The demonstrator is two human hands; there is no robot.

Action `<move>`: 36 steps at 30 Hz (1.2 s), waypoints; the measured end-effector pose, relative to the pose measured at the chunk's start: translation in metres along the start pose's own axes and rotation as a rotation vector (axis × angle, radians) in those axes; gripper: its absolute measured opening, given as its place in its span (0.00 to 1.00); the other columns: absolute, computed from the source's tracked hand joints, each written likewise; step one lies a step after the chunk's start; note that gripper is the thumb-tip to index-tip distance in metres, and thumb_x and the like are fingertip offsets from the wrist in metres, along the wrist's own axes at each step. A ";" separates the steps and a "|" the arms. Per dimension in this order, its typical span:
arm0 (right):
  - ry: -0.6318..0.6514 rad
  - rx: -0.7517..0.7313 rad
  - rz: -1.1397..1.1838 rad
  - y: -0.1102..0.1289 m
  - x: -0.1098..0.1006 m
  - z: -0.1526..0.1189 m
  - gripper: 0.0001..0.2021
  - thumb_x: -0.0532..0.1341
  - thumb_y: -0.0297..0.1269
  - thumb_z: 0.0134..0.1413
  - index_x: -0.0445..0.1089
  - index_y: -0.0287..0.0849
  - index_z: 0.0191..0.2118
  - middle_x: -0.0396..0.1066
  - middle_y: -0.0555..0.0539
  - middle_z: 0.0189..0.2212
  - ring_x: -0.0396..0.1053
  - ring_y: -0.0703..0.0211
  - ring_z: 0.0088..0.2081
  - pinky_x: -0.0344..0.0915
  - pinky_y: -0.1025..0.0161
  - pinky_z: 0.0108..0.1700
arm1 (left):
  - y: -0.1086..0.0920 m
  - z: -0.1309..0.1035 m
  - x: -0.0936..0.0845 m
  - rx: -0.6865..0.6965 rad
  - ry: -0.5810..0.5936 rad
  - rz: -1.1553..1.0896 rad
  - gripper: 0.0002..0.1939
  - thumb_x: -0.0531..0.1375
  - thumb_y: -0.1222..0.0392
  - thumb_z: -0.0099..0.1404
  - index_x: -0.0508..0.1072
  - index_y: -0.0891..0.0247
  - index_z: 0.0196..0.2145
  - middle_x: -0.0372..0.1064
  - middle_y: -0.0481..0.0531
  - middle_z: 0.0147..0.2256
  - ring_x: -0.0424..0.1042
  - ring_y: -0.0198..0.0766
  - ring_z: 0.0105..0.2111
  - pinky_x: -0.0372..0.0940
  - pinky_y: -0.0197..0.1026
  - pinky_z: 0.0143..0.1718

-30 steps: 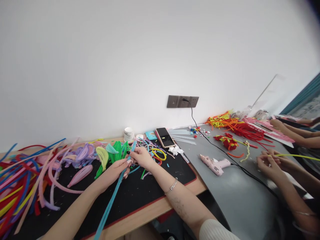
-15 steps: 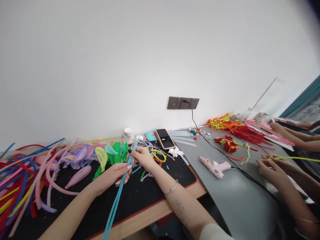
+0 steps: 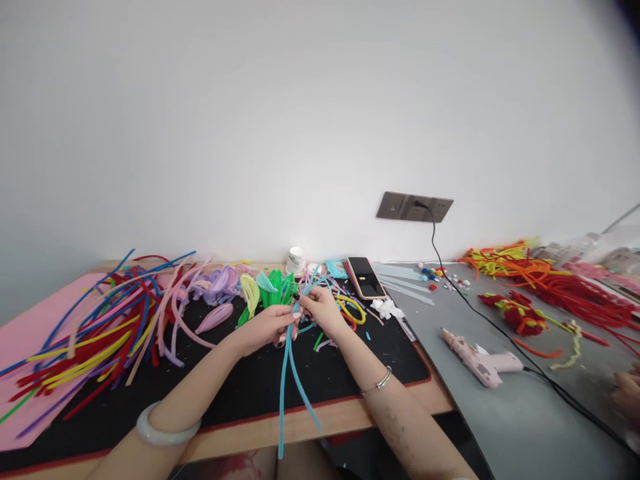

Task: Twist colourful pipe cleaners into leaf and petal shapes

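Several light blue pipe cleaners [image 3: 283, 393] are pinched between my two hands, above the black mat [image 3: 240, 393]. My left hand [image 3: 274, 325] grips them just below the point where they cross. Right beside it, my right hand [image 3: 320, 308] has its fingers closed on the same bundle a little higher. The lower ends hang apart in a narrow V over the table's front edge, and the upper ends fan out above my fingers. Behind my hands lie a green pipe cleaner bundle [image 3: 273, 288] and a yellow looped piece [image 3: 250, 295].
Many coloured pipe cleaners [image 3: 100, 333] spread over the left side. A white cup [image 3: 295, 260] and a phone [image 3: 367, 278] stand and lie near the wall. On the grey table are a glue gun [image 3: 480, 360], its cord and a red flower [image 3: 520, 313]. Another person's hand [image 3: 627, 393] shows at right.
The view has turned left, so everything sits further right. The lower ends of the blue pipe cleaners have spread apart. Most of the other person's arms have left the frame.
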State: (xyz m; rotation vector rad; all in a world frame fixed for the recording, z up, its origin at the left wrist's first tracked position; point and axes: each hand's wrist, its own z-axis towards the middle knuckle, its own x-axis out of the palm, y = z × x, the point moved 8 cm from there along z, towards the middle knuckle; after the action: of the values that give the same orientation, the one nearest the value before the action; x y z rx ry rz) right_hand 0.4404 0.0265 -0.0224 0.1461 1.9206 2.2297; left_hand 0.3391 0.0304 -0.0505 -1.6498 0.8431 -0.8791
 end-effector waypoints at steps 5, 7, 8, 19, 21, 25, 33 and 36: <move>-0.143 -0.042 -0.037 0.009 -0.014 -0.001 0.16 0.63 0.47 0.47 0.61 0.41 0.22 0.60 0.55 0.15 0.52 0.69 0.16 0.46 0.68 0.18 | 0.002 -0.002 0.004 -0.028 0.058 0.026 0.18 0.61 0.46 0.57 0.66 0.65 0.28 0.69 0.49 0.22 0.54 0.27 0.17 0.49 0.34 0.20; -0.160 -0.043 -0.038 0.011 -0.016 -0.002 0.15 0.62 0.47 0.47 0.62 0.41 0.23 0.59 0.55 0.15 0.52 0.69 0.16 0.46 0.68 0.19 | 0.002 -0.002 0.004 -0.018 0.065 0.041 0.19 0.61 0.45 0.58 0.68 0.67 0.28 0.68 0.49 0.21 0.55 0.27 0.17 0.49 0.34 0.20; -0.158 -0.041 -0.029 0.012 -0.016 -0.002 0.15 0.62 0.46 0.47 0.62 0.41 0.23 0.59 0.55 0.15 0.52 0.69 0.16 0.46 0.68 0.19 | 0.003 -0.001 0.003 -0.012 0.061 0.046 0.19 0.60 0.45 0.58 0.69 0.67 0.28 0.68 0.49 0.21 0.55 0.27 0.17 0.50 0.34 0.20; 0.073 -0.011 -0.008 0.007 0.006 -0.003 0.15 0.64 0.46 0.45 0.64 0.39 0.24 0.59 0.56 0.14 0.52 0.70 0.17 0.48 0.69 0.19 | -0.001 0.001 -0.003 0.009 0.020 0.075 0.19 0.61 0.45 0.57 0.70 0.67 0.29 0.68 0.48 0.21 0.56 0.28 0.16 0.51 0.34 0.20; 0.041 -0.036 -0.052 0.007 0.003 -0.003 0.15 0.63 0.46 0.46 0.63 0.40 0.23 0.60 0.55 0.14 0.52 0.69 0.17 0.47 0.68 0.19 | -0.001 0.001 -0.004 0.012 -0.001 0.078 0.19 0.62 0.45 0.57 0.71 0.67 0.29 0.68 0.48 0.21 0.56 0.28 0.16 0.51 0.34 0.20; -0.009 -0.030 -0.064 0.007 -0.001 -0.003 0.15 0.64 0.45 0.46 0.63 0.40 0.21 0.61 0.53 0.15 0.54 0.68 0.17 0.49 0.67 0.20 | -0.001 0.004 -0.013 0.064 -0.067 0.068 0.20 0.62 0.44 0.57 0.73 0.68 0.32 0.68 0.48 0.21 0.54 0.27 0.16 0.48 0.34 0.19; 0.165 0.078 0.339 0.023 0.005 -0.011 0.14 0.62 0.43 0.47 0.75 0.40 0.37 0.71 0.45 0.28 0.62 0.64 0.24 0.59 0.66 0.23 | -0.012 0.003 -0.037 0.173 -0.289 0.027 0.21 0.63 0.44 0.53 0.74 0.68 0.31 0.66 0.47 0.22 0.53 0.27 0.17 0.46 0.34 0.20; 0.183 0.208 0.350 0.014 0.004 -0.011 0.18 0.60 0.49 0.48 0.75 0.38 0.33 0.72 0.43 0.27 0.62 0.64 0.23 0.56 0.68 0.20 | -0.014 0.001 -0.042 0.176 -0.338 0.055 0.20 0.63 0.45 0.53 0.75 0.68 0.31 0.60 0.44 0.17 0.52 0.28 0.17 0.46 0.35 0.20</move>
State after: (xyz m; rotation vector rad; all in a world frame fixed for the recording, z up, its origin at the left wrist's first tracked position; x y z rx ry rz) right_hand 0.4336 0.0150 -0.0106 0.3433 2.3862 2.3134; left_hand 0.3212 0.0703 -0.0435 -1.5554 0.5582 -0.5957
